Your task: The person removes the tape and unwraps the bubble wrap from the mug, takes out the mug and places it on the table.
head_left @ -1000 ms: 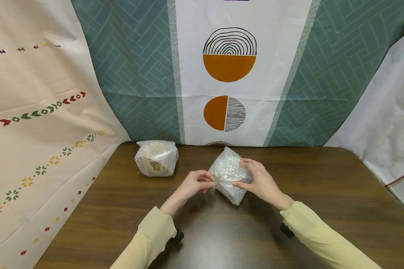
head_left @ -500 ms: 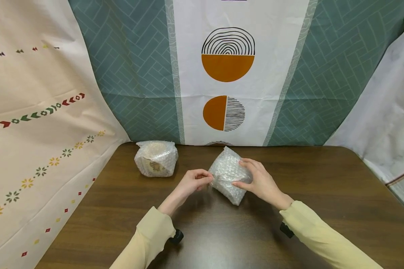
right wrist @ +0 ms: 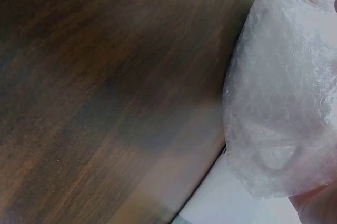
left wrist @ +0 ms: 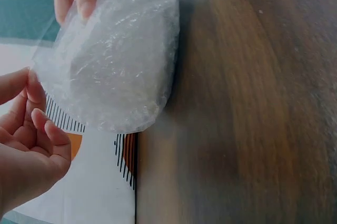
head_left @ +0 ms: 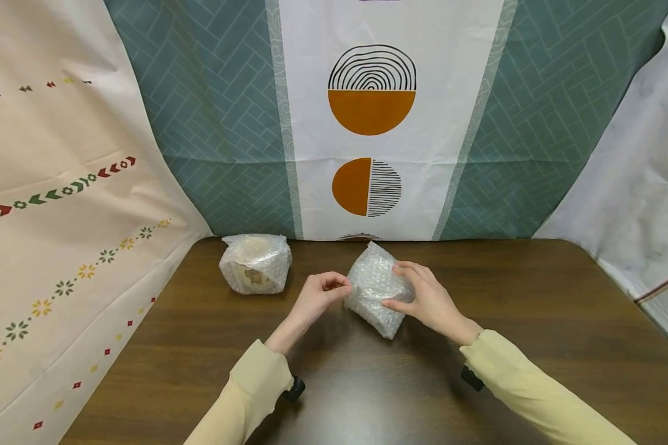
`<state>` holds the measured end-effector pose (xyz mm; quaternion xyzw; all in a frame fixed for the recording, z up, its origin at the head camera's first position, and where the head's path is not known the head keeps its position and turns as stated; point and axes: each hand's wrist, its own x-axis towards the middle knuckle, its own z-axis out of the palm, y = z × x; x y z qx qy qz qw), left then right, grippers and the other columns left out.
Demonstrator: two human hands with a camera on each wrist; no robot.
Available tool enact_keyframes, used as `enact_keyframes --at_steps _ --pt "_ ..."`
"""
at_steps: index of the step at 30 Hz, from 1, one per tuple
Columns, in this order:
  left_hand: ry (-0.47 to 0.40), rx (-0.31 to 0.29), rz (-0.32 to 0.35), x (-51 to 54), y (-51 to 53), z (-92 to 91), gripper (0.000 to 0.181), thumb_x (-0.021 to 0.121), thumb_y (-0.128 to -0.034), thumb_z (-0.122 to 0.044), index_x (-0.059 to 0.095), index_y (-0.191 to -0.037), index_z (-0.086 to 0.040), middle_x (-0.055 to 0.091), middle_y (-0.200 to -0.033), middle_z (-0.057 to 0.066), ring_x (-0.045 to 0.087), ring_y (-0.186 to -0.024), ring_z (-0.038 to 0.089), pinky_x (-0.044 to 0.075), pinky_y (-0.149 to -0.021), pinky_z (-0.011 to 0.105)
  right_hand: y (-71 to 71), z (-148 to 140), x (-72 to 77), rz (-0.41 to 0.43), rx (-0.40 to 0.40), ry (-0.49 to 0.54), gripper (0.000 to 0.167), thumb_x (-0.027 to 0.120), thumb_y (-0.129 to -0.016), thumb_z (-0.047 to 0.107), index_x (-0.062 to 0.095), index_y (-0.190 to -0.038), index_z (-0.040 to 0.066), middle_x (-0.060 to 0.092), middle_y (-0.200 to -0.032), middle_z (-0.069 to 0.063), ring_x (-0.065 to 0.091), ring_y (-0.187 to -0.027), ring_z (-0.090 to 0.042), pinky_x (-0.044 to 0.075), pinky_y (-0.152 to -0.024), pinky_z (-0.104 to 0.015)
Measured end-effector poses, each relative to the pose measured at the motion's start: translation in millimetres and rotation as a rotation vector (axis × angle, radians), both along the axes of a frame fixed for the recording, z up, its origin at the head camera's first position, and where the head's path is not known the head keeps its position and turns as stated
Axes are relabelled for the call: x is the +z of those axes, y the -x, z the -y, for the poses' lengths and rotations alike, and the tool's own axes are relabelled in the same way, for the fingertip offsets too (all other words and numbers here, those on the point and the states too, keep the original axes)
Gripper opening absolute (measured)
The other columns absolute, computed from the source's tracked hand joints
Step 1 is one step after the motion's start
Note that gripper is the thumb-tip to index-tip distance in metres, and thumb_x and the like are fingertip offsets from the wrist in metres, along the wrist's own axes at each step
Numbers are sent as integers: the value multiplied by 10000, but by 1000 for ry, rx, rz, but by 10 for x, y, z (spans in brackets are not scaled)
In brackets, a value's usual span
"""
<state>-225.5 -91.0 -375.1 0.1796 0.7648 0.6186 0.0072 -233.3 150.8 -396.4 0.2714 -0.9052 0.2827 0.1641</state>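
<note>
A bubble-wrapped bundle stands on the table in front of me, its contents mostly hidden; a curved outline shows faintly through the bubble wrap in the right wrist view. My right hand holds the bundle from the right, thumb in front and fingers on its upper side. At the left edge, my left hand pinches the thin clear edge of the wrap between thumb and forefinger. The left wrist view shows this left hand with its other fingers loosely curled.
A second bubble-wrapped bundle sits at the back left of the brown wooden table, with something pale and brown-marked inside. A patterned curtain hangs along the back edge, and a cream cloth hangs on the left.
My left hand has risen slightly along the left edge of the bundle, and the loose flap that hung there no longer shows. The right hand keeps its hold; the head view has shifted slightly.
</note>
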Motion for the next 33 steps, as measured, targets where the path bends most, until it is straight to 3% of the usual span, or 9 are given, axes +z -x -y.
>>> enact_keyframes --at_steps 5,8,17,25,29,33 --pt "22 -18 -26 196 -103 -30 100 623 -825 11 619 -871 99 592 -865 133 493 -759 166 385 -663 259 -6 3 13 10 1 -3 719 753 -698 425 530 -1199 -39 435 -1277 -141 360 -1172 -298 363 -892 -462" --pt "18 -35 -48 222 -104 -37 95 620 -827 18 621 -866 104 554 -952 176 503 -826 207 405 -703 279 -3 8 12 5 0 -2 708 757 -698 420 536 -1190 -38 440 -1271 -143 366 -1166 -296 366 -889 -463" --pt "-14 -97 -65 205 -61 -40 83 599 -845 13 601 -858 95 537 -1130 219 483 -1030 279 390 -813 378 3 6 -1 -18 -3 -13 709 747 -707 429 539 -1180 -56 447 -1261 -149 373 -1158 -300 364 -890 -465" --pt "-16 -82 -40 212 -80 -50 203 612 -854 -32 490 -949 101 554 -1126 218 496 -1001 319 388 -826 414 -4 -2 5 -2 1 -17 714 746 -709 428 524 -1202 -38 443 -1268 -150 366 -1167 -306 348 -906 -463" --pt "-46 -74 -15 197 -71 -41 313 605 -865 -49 395 -1040 105 548 -1130 235 486 -1012 340 397 -815 370 4 -11 14 4 -2 -27 704 743 -716 424 516 -1202 -31 439 -1271 -139 364 -1169 -297 341 -912 -459" --pt "-38 -93 -46 180 -64 -26 329 568 -866 5 356 -1098 103 538 -1124 262 475 -1008 373 392 -811 382 10 -7 26 17 2 -25 708 734 -724 431 500 -1215 -22 441 -1271 -135 365 -1170 -292 327 -923 -454"
